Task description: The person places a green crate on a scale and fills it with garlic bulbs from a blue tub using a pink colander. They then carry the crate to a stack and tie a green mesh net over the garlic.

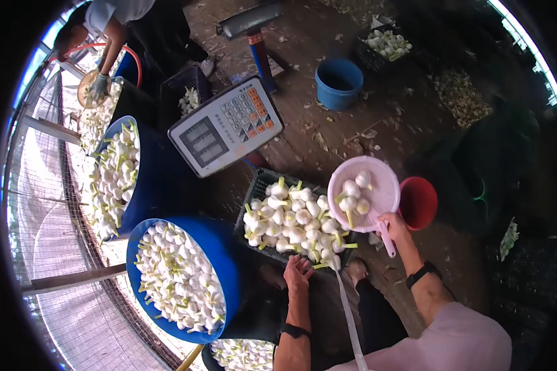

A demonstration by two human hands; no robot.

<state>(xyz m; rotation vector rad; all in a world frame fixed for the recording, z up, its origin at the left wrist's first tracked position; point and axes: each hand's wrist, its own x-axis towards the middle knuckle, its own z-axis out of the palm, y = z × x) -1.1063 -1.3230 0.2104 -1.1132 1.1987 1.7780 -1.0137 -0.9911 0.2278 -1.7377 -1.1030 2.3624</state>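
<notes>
A pink strainer (pixel 382 176) with several white garlic bulbs (pixel 348 203) in it is held by its handle in my right hand (pixel 395 227). The strainer overlaps the right end of a dark crate (pixel 258 185) heaped with garlic bulbs (pixel 296 217). At the crate's near edge is my left hand (pixel 298 272), its fingers apart and nothing seen in them. Just right of the strainer stands a red bucket (pixel 419 203).
Blue tubs of garlic (pixel 228 278) stand at left. A scale display (pixel 226 127) rises beyond the crate. Farther back are a blue bucket (pixel 339 85) and another garlic crate (pixel 387 46). A co-worker (pixel 114 21) bends over garlic at upper left, holding a basket.
</notes>
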